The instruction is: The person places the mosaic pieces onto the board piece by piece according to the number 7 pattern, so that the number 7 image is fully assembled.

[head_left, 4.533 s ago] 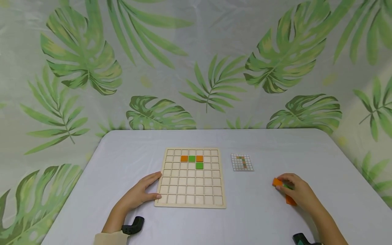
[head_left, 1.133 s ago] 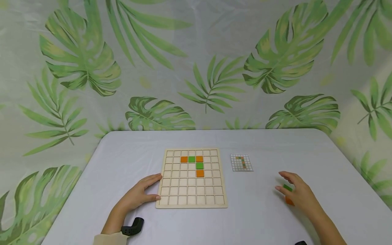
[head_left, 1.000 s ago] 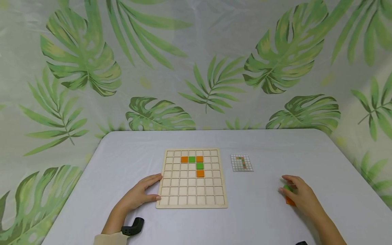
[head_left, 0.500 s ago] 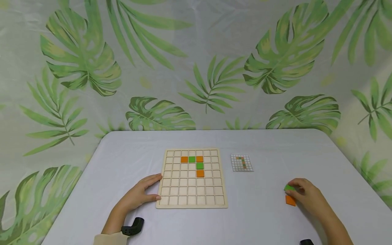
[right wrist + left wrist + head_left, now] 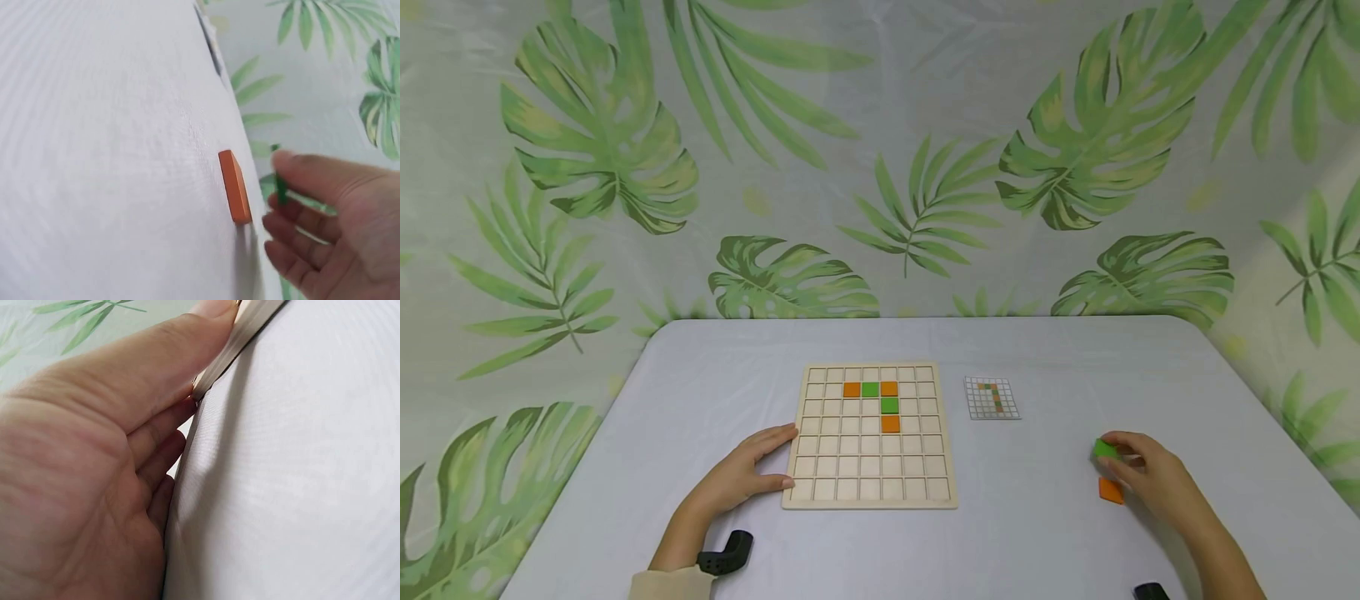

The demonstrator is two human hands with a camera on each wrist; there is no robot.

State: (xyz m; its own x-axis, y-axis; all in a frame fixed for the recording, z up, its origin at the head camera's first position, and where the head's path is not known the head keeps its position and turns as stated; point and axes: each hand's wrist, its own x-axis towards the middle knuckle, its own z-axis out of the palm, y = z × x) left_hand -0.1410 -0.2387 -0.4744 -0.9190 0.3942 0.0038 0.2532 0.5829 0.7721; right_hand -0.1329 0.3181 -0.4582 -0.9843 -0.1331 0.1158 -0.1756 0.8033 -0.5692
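My right hand pinches a green square tile between thumb and fingertips. In the right wrist view the green tile is seen edge-on, lifted off the table. An orange tile lies on the cloth just below that hand. My left hand touches the left edge of the wooden grid board with extended fingers and thumb. Several orange and green tiles sit in the board's cells: a row of orange, green, orange, then green and orange going down from the row's right end.
A small card printed with a coloured grid pattern lies right of the board. White cloth covers the table. A leaf-patterned curtain hangs behind its far edge. Black wrist devices are strapped on both arms.
An orange tile that was in my right hand now fills the cell under the lower green one. Back at the right, that hand has picked up the green tile. The left hand stays put.
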